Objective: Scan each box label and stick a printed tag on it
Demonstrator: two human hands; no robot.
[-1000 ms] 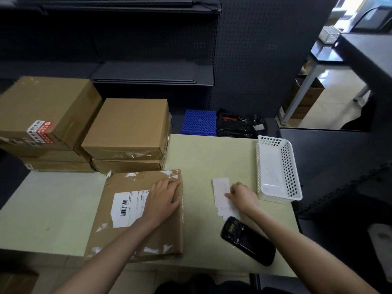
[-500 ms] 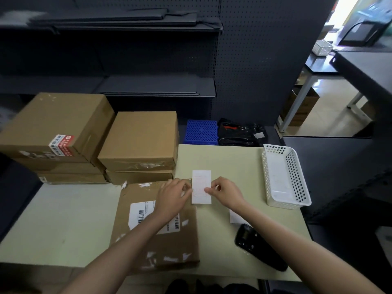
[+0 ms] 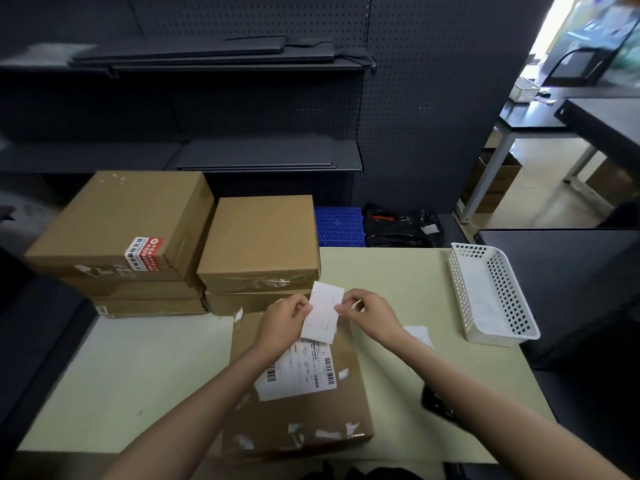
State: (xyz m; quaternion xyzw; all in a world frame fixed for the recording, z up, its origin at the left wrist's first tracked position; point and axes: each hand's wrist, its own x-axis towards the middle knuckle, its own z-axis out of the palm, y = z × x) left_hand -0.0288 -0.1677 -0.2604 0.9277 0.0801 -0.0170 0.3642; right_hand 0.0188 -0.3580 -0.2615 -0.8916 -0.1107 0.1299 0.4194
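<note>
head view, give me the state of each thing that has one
printed tag: held up over the box, pinched at both edges
left hand: pinching the tag
right hand: pinching the tag
front box: closed, flat on table, shipping label face up
white basket: upright on table
scanner: lying on table

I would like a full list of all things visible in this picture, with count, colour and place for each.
flat box: 1, brown, near table edge, white barcode label on top
stacked boxes: about 5, brown, two piles at the far left
tag sheet: 1, white, held above the flat box
loose tags: a few, white, on the table beside the right wrist
basket: 1, white, table's right side
scanner: 1, black, partly hidden under the right forearm
table: 1, pale yellow
crate: 1, blue, behind the table
left hand: pinches the sheet's left edge
right hand: pinches its right edge
</note>
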